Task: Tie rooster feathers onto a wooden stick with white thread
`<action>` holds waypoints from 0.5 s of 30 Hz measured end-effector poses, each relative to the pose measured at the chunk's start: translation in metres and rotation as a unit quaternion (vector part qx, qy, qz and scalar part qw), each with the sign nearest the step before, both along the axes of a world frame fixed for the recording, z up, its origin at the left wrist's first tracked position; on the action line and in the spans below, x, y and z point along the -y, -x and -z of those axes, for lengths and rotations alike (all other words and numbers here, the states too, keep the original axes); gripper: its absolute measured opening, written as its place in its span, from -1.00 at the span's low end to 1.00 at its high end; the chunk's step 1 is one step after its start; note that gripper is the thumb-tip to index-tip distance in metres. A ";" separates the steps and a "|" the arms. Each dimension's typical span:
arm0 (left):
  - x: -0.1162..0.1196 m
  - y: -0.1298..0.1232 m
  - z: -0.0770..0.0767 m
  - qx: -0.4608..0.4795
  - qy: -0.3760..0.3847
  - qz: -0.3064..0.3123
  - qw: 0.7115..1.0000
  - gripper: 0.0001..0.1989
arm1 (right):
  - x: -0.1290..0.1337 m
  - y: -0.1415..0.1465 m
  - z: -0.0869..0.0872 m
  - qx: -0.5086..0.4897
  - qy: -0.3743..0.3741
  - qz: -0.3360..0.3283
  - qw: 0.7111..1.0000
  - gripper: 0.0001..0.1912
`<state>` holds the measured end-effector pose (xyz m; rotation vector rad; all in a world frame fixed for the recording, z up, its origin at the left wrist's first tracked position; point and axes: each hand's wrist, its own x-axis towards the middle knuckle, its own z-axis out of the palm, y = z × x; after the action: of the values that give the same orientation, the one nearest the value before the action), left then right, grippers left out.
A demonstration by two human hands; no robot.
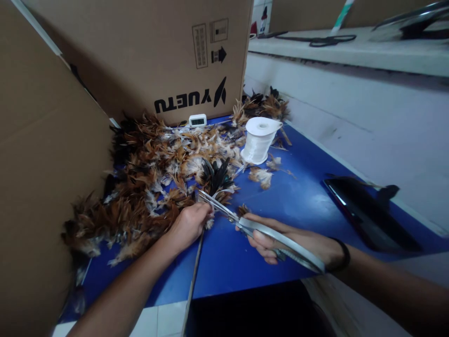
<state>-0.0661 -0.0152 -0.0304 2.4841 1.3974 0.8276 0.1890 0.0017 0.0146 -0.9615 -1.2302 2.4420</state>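
My left hand [194,220] is closed round a thin stick [195,271], which runs down past the table's front edge. Dark glossy feathers [216,175] fan out just above that fist, and a loose end of white ribbon [224,191] curls beside them. My right hand [270,236] grips a pair of large scissors [252,225] with pale handles. Their blades reach across the ribbon at my left fist; whether they touch it I cannot tell. A spool of white ribbon [259,142] stands upright farther back.
Brown and cream feathers [150,161] lie heaped over the left of the blue table [287,187]. A cardboard box [140,56] rises behind, with a small white digital display [198,120] before it. A dark phone-like device [372,213] lies right. Another pair of scissors [329,40] rests on the ledge.
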 end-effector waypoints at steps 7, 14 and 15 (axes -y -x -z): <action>0.001 0.000 -0.003 0.000 0.025 0.009 1.000 -0.85 | -0.006 0.003 -0.012 0.073 -0.083 -0.063 0.992 -0.55; 0.001 -0.001 -0.003 0.003 0.023 -0.001 1.000 -0.85 | -0.006 -0.002 -0.015 0.095 -0.111 -0.066 0.987 -0.53; 0.001 -0.001 -0.003 0.002 0.021 0.000 1.000 -0.86 | -0.005 -0.003 -0.015 0.093 -0.105 -0.047 0.989 -0.48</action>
<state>-0.0656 -0.0164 -0.0273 2.4502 1.3996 0.7943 0.1925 0.0066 0.0296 -1.1125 -1.5913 2.2731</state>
